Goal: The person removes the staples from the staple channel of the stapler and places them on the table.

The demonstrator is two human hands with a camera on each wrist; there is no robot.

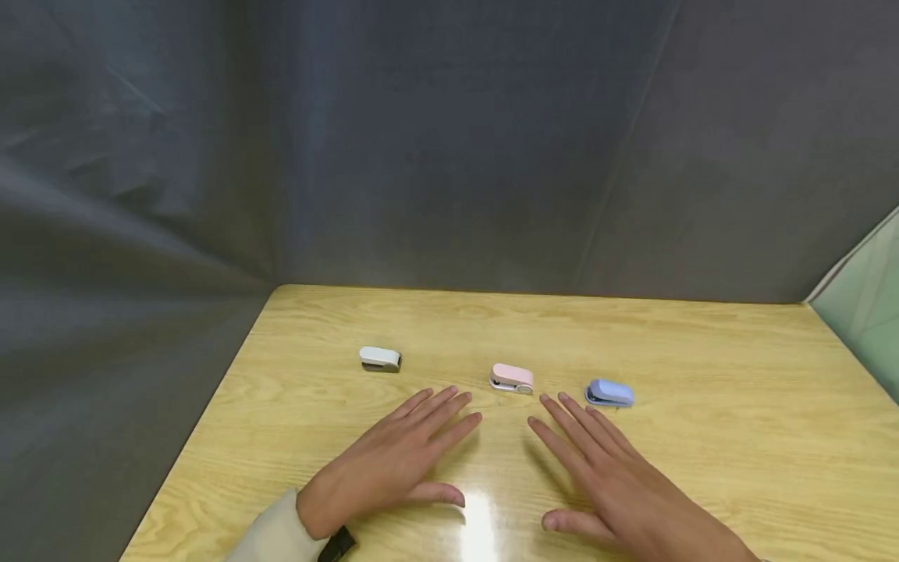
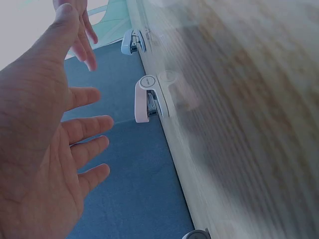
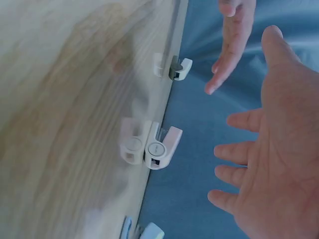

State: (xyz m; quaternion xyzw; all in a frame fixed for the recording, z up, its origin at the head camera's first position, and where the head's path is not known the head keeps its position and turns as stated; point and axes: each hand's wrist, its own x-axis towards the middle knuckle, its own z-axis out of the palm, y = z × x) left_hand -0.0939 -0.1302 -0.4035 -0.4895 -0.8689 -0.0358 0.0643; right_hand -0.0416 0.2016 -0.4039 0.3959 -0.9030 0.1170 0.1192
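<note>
Three small staplers lie in a loose row on the wooden table: a white one with a dark base, the white stapler point(image 1: 380, 358), at the left, a pink stapler point(image 1: 512, 377) in the middle, and a blue stapler point(image 1: 609, 393) at the right. My left hand point(image 1: 400, 453) is held palm down over the table, fingers spread, nearest the white and pink staplers. My right hand point(image 1: 611, 476) mirrors it, its fingertips just short of the pink and blue staplers. Both hands hold nothing. In the left wrist view the pink stapler point(image 2: 148, 99) stands beyond the fingertips.
The light wooden table point(image 1: 281, 406) has a glossy top with a bright reflection near its front. A dark grey curtain point(image 1: 449, 156) hangs behind it and along the left side. Pale green floor point(image 1: 867, 304) shows past the right edge.
</note>
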